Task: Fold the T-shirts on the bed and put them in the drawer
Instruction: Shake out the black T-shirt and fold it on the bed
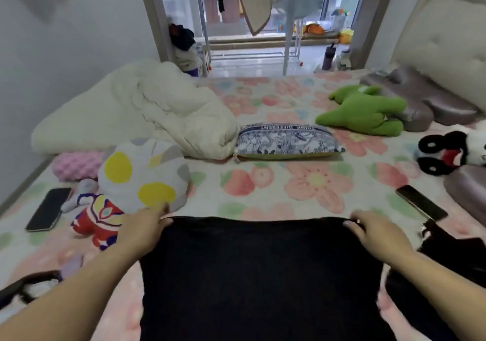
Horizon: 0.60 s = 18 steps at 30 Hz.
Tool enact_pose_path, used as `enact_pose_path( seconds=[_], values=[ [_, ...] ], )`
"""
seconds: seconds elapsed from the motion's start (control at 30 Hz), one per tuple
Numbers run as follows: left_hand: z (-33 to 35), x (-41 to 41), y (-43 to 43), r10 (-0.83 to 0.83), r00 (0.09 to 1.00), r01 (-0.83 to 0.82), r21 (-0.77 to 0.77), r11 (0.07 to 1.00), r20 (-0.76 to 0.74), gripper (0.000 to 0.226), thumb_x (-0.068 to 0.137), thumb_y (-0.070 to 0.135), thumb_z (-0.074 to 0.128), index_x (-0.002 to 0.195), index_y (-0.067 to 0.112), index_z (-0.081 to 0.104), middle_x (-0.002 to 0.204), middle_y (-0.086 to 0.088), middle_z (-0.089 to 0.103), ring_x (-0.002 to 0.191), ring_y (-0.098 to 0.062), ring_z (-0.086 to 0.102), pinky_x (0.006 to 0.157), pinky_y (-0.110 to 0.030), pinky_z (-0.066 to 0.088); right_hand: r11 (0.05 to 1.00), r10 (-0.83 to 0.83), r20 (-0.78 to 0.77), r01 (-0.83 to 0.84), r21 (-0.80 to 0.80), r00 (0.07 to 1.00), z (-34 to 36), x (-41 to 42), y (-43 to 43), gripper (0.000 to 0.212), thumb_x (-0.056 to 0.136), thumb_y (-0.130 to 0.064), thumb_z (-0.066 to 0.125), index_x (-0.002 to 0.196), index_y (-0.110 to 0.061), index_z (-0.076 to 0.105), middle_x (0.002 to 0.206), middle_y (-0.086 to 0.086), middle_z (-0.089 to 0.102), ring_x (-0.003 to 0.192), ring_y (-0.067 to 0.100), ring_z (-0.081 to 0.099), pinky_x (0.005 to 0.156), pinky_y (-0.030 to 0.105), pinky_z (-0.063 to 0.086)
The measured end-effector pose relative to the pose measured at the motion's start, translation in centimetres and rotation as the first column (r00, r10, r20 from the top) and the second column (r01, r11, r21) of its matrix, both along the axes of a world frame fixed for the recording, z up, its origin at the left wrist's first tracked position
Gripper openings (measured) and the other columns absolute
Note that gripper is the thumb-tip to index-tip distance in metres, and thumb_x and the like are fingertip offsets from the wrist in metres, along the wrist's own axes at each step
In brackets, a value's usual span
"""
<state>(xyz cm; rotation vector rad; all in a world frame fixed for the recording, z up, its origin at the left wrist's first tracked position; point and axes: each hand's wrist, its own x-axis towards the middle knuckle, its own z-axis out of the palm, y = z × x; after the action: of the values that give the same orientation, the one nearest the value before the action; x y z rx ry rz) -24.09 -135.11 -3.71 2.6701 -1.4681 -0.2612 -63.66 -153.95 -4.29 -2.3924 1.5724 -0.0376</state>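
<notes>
The left hand pinches the far left corner, and the right hand the far right corner, of the plain black fabric T-shirt, fingers curled at its far edge. The shirt lies flat on the pink-flowered bed sheet. Its long axis runs from that held edge back toward the person, so the cloth lies nearward of both grips, equally close to each. A fold would likely draw the edge toward the body. No drawer is in view.
</notes>
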Motion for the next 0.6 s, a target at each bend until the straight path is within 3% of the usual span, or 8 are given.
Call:
enact_pose_path(
  seconds=[0.07, 0.13, 0.23, 0.33, 0.4, 0.5, 0.6],
  values=[
    [-6.3, -1.2, -1.6, 0.117, 0.993, -0.117, 0.017, 0.993, 0.022, 0.052, 0.091, 0.044, 0.048, 0.139, 0.027, 0.032, 0.133, -0.013, 0.048, 0.125, -0.031, 0.04, 0.096, -0.042, 0.035, 0.982, -0.181, 0.015, 0.182, -0.056, 0.983, -5.4, 1.9, -1.0, 0.039, 0.095, -0.035, 0.043, 0.13, -0.017, 0.045, 0.12, 0.016, 0.051, 0.111, 0.033, 0.046, 0.088, 0.038, 0.037],
    [-12.3, -3.0, -1.2, 0.172, 0.985, -0.173, -0.032, 0.984, -0.024, 0.06, 0.092, 0.045, 0.044, 0.145, 0.034, 0.018, 0.149, -0.012, 0.028, 0.138, -0.032, 0.021, 0.105, -0.049, 0.025, 0.947, -0.313, 0.127, 0.32, -0.034, 0.941, -10.3, 3.2, -0.1, 0.048, 0.095, -0.031, 0.044, 0.137, -0.012, 0.036, 0.128, 0.021, 0.043, 0.117, 0.036, 0.04, 0.094, 0.042, 0.034],
    [-20.0, -7.0, 2.5, 0.13, 0.99, -0.131, -0.021, 0.991, -0.059, 0.062, 0.093, 0.051, 0.034, 0.145, 0.041, 0.0, 0.157, -0.006, 0.009, 0.144, -0.029, 0.002, 0.111, -0.051, 0.012, 0.975, -0.2, 0.192, 0.215, -0.062, 0.961, -17.6, 4.6, 4.9, 0.052, 0.092, -0.029, 0.048, 0.139, -0.009, 0.037, 0.137, 0.019, 0.041, 0.127, 0.035, 0.038, 0.103, 0.044, 0.032],
    [-24.4, -11.1, 6.7, 0.063, 0.994, -0.052, 0.115, 0.992, -0.09, 0.066, 0.08, 0.07, -0.004, 0.138, 0.039, -0.012, 0.158, -0.004, -0.001, 0.145, -0.028, -0.003, 0.113, -0.047, 0.008, 1.0, -0.022, 0.162, 0.025, -0.016, 0.987, -22.7, 4.5, 10.5, 0.051, 0.094, -0.031, 0.048, 0.14, -0.01, 0.04, 0.146, 0.017, 0.036, 0.138, 0.034, 0.029, 0.111, 0.047, 0.026],
    [-25.7, -12.4, 8.1, 0.095, 0.991, -0.082, 0.12, 0.989, -0.099, 0.082, 0.071, 0.075, -0.012, 0.143, 0.037, -0.004, 0.157, -0.009, 0.0, 0.144, -0.031, 0.0, 0.113, -0.047, 0.01, 1.0, 0.012, 0.107, -0.014, 0.017, 0.994, -24.5, 3.4, 12.2, 0.054, 0.093, -0.04, 0.035, 0.14, -0.014, 0.04, 0.148, 0.014, 0.035, 0.139, 0.032, 0.03, 0.11, 0.048, 0.027],
    [-25.8, -11.5, 7.1, 0.219, 0.951, -0.242, -0.083, 0.967, -0.218, 0.08, 0.073, 0.069, 0.021, 0.146, 0.033, 0.021, 0.148, -0.02, 0.028, 0.137, -0.036, 0.025, 0.109, -0.049, 0.021, 0.997, -0.024, 0.185, 0.036, -0.063, 0.983, -25.1, 2.0, 11.2, 0.058, 0.088, -0.043, 0.031, 0.133, -0.012, 0.051, 0.139, 0.017, 0.047, 0.128, 0.036, 0.044, 0.099, 0.051, 0.038],
    [-25.0, -7.6, 3.1, 0.402, 0.803, -0.549, -0.284, 0.786, -0.439, 0.081, 0.077, 0.061, 0.038, 0.144, 0.016, 0.029, 0.127, -0.031, 0.046, 0.122, -0.041, 0.04, 0.105, -0.049, 0.033, 0.915, -0.38, 0.355, 0.403, 0.009, 0.854, -24.4, 1.6, 5.9, 0.059, 0.084, -0.045, 0.044, 0.134, -0.012, 0.044, 0.13, 0.017, 0.049, 0.122, 0.037, 0.041, 0.098, 0.051, 0.033]
  ],
)
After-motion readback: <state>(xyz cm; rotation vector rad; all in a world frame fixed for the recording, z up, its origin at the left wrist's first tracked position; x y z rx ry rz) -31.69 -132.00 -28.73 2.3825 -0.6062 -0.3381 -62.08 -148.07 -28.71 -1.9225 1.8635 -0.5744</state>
